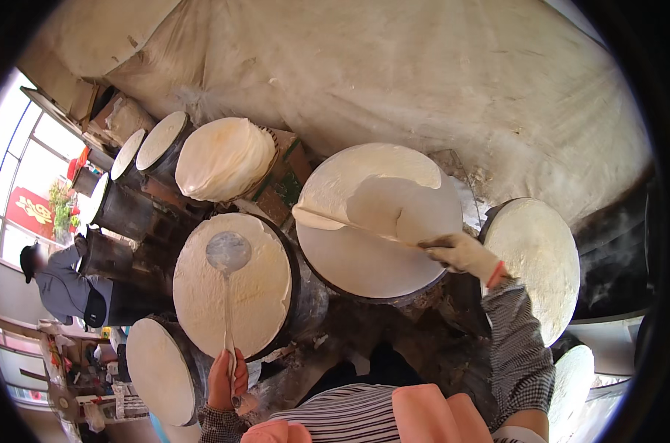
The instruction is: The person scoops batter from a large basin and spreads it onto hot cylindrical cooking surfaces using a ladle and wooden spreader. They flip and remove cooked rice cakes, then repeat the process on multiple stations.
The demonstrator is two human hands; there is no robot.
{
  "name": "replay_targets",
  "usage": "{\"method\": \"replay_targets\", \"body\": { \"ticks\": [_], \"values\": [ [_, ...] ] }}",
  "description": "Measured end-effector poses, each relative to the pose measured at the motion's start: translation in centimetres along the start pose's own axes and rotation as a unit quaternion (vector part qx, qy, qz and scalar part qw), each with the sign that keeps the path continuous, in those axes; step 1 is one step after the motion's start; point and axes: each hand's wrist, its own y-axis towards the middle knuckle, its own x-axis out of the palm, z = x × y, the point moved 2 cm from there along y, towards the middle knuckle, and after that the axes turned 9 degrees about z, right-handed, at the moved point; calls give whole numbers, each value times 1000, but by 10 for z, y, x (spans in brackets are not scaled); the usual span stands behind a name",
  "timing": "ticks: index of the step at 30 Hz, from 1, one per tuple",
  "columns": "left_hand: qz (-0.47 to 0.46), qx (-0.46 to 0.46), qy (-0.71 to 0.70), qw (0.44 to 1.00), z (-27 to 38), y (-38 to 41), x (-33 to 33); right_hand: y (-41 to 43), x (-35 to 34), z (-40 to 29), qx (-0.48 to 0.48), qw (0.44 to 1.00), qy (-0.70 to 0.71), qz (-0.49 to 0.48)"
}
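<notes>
My right hand (462, 256), in a pale work glove, grips one end of a long thin spreader (362, 228) lying across a large round griddle (351, 266). Pale batter (362, 160) coats the griddle's far side, with an uneven edge. My bare left hand (228, 379) is closed on the handle of a metal ladle (228, 252). The ladle's round bowl is over a second griddle covered by a thin pale flatbread (196, 288); whether it touches cannot be told.
A stack of thin flatbreads (224, 160) sits in a basket beyond. More batter-covered griddles (534, 260) stand right, lower left (160, 371) and far left (160, 141). A person (69, 282) in grey works at the left. A large sheet (396, 72) hangs behind.
</notes>
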Motion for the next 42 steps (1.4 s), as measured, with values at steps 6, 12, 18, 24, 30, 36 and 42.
{"method": "replay_targets", "body": {
  "ticks": [6,12,18,24,30,36,42],
  "values": [
    [19,13,0,1000,10,2,9,24,6,-17,-6,998,-29,50],
    [45,-22,-14,999,-6,-20,0,-9,-29,-8,33,998,11,-60],
    [54,0,-13,998,-4,-21,6,45,-6,-19,-57,996,-68,18],
    [32,-44,6,999,-10,-13,9,-18,-12,-2,-30,995,-93,-34],
    [-34,-42,28,998,-12,5,-17,-140,-10,8,49,988,-95,115],
    [-90,-54,22,994,-7,4,-56,-117,182,-6,0,939,341,36],
    [-100,-10,52,994,-8,-10,-104,-95,303,-6,71,797,592,94]
  ]
}}
